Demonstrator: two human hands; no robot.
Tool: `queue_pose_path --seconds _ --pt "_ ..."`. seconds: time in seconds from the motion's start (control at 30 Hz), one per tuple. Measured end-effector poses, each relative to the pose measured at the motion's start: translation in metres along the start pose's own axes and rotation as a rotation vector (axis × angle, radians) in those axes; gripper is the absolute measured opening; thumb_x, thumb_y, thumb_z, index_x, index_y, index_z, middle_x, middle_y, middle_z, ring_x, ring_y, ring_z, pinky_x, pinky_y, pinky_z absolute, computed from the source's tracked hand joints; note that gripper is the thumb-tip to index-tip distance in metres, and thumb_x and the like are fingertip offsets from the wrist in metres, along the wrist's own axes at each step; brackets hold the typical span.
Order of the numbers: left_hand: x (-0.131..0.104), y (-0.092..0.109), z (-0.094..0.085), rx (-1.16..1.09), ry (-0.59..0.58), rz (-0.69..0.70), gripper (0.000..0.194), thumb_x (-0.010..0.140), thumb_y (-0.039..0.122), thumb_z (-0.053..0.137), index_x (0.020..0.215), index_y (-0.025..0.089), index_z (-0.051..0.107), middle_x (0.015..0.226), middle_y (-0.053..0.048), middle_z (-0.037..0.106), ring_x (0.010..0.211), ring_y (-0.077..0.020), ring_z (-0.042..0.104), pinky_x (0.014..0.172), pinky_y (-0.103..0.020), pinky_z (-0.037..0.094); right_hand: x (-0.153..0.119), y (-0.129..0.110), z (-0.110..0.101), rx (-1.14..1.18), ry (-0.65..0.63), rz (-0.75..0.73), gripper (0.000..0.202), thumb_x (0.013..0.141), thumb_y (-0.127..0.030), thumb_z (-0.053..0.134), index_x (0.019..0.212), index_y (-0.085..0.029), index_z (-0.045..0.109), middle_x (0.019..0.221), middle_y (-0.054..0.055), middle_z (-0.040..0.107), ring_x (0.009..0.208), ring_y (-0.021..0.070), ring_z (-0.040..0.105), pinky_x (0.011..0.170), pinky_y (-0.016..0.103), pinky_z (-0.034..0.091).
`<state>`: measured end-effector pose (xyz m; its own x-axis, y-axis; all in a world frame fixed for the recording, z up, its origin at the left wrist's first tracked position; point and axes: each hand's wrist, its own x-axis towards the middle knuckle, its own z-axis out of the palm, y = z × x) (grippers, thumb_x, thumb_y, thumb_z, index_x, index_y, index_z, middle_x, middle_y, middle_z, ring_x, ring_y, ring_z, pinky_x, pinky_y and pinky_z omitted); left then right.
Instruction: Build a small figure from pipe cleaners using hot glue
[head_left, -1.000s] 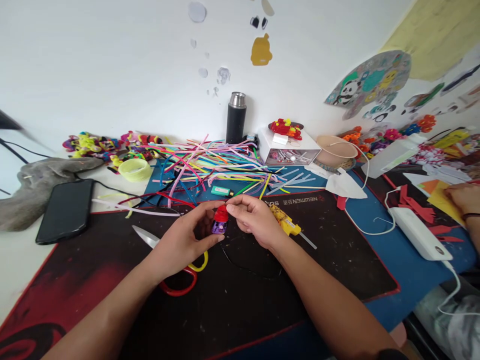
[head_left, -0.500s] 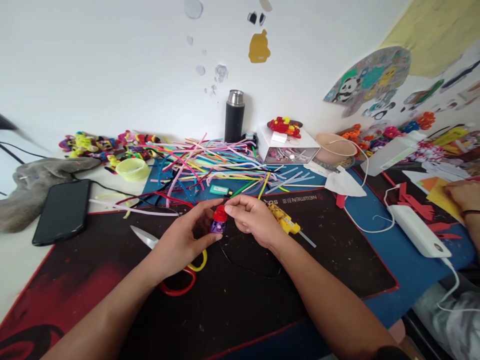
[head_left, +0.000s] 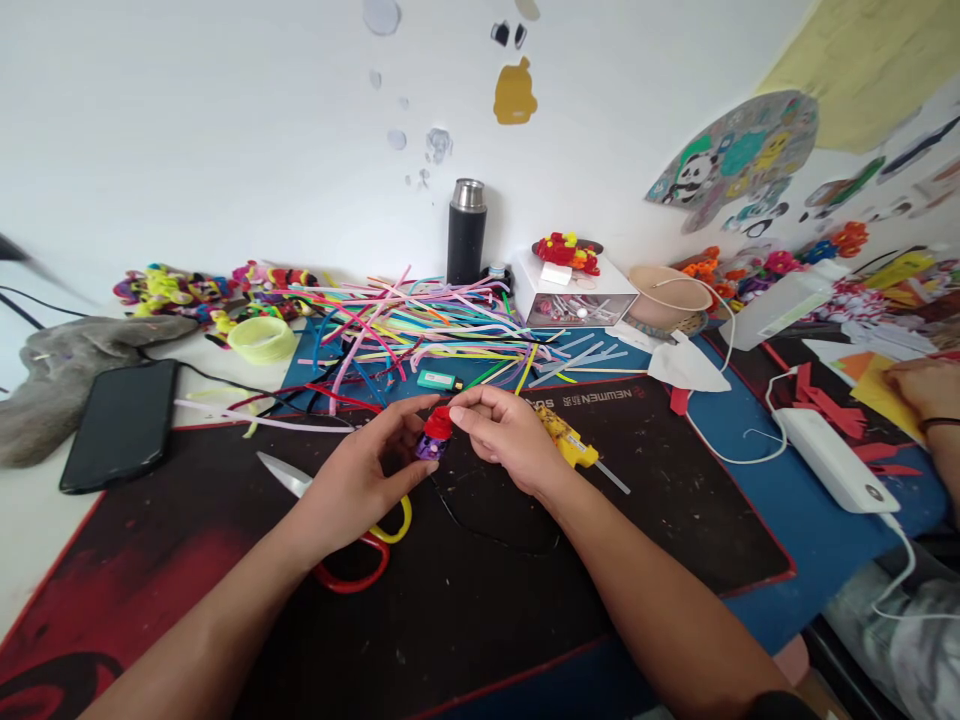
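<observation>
My left hand [head_left: 356, 475] is closed around a small purple figure with a red top [head_left: 436, 428], thumb below and fingers behind. The fingers of my right hand [head_left: 499, 430] pinch at the red top from the right. Fine detail on the piece is too small to make out. Partly under my left wrist lie scissors [head_left: 283, 474] with red and yellow handles. Just beyond my right wrist is a yellow glue gun [head_left: 574, 445] with a clear glue stick poking out.
A pile of coloured pipe cleaners [head_left: 420, 320] lies behind my hands, with a black thermos [head_left: 466, 240] and a white box [head_left: 577, 295] beyond. A phone [head_left: 120, 425] lies left. A white power bank [head_left: 836, 460] and another person's arm [head_left: 926, 390] are right.
The view has shifted very slightly. Both hands keep hold of the red and purple piece, which is tilted a little differently.
</observation>
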<state>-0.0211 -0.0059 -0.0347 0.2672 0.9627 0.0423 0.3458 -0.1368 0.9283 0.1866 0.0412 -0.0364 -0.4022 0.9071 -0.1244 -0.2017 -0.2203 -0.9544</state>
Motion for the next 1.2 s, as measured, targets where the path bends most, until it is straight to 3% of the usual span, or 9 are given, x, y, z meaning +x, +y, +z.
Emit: queue_pose_path --seconds 0.17,0.33,0.6,0.73,0.83,1.2 --pt "0.0002 0.0000 0.0000 -0.016 -0.007 0.001 0.059 0.092 0.029 0.072 0.148 0.031 0.055 0.103 -0.001 0.064 0.087 -0.0185 0.062 0.076 -0.033 0.053 -0.0005 -0.0007 0.0012 0.018 0.012 0.016 0.034 0.083 -0.049 0.083 0.092 -0.019 0.069 0.054 -0.011 0.042 0.042 0.0046 0.027 0.042 0.023 0.018" --pt "0.0004 0.0025 0.0008 -0.066 -0.008 -0.012 0.059 0.090 0.029 0.074 0.146 0.029 0.056 0.100 -0.001 0.063 0.085 -0.0184 0.061 0.075 -0.033 0.054 0.0002 0.0009 0.0004 -0.027 -0.007 0.002 0.035 0.082 -0.049 0.084 0.094 -0.019 0.069 0.061 -0.008 0.053 0.043 0.0047 0.032 0.042 0.023 0.019" --pt "0.0035 0.0046 -0.0020 -0.549 -0.092 -0.166 0.069 0.077 0.020 0.088 0.141 0.027 0.061 0.105 -0.004 0.066 0.094 -0.0192 0.066 0.083 -0.034 0.057 -0.0006 -0.0015 -0.0002 0.015 0.012 0.023 0.035 0.079 -0.047 0.086 0.091 -0.019 0.069 0.060 -0.008 0.052 0.042 0.0039 0.030 0.042 0.023 0.018" --pt "0.0020 0.0046 -0.0048 -0.692 -0.164 -0.253 0.058 0.079 0.022 0.090 0.133 0.026 0.069 0.119 -0.010 0.070 0.100 -0.0225 0.069 0.086 -0.036 0.060 -0.0010 -0.0011 -0.0003 0.019 0.013 0.038 0.036 0.079 -0.048 0.086 0.092 -0.019 0.069 0.067 -0.005 0.059 0.043 0.0037 0.031 0.042 0.023 0.019" --pt "0.0015 0.0051 -0.0051 -0.756 -0.184 -0.281 0.045 0.083 0.029 0.088 0.127 0.027 0.075 0.119 -0.010 0.073 0.100 -0.0228 0.071 0.088 -0.036 0.060 -0.0012 -0.0018 -0.0002 0.025 0.012 0.047 0.035 0.079 -0.047 0.086 0.091 -0.019 0.069 0.070 -0.004 0.062 0.044 0.0036 0.031 0.042 0.023 0.019" --pt "0.0051 0.0016 -0.0020 -0.864 -0.103 -0.360 0.039 0.077 0.023 0.093 0.114 0.026 0.082 0.105 -0.005 0.076 0.087 -0.0148 0.072 0.078 -0.023 0.058 -0.0019 -0.0042 0.0013 0.066 -0.008 0.047 0.032 0.081 -0.045 0.085 0.090 -0.019 0.068 0.056 -0.010 0.047 0.042 0.0039 0.028 0.042 0.023 0.016"
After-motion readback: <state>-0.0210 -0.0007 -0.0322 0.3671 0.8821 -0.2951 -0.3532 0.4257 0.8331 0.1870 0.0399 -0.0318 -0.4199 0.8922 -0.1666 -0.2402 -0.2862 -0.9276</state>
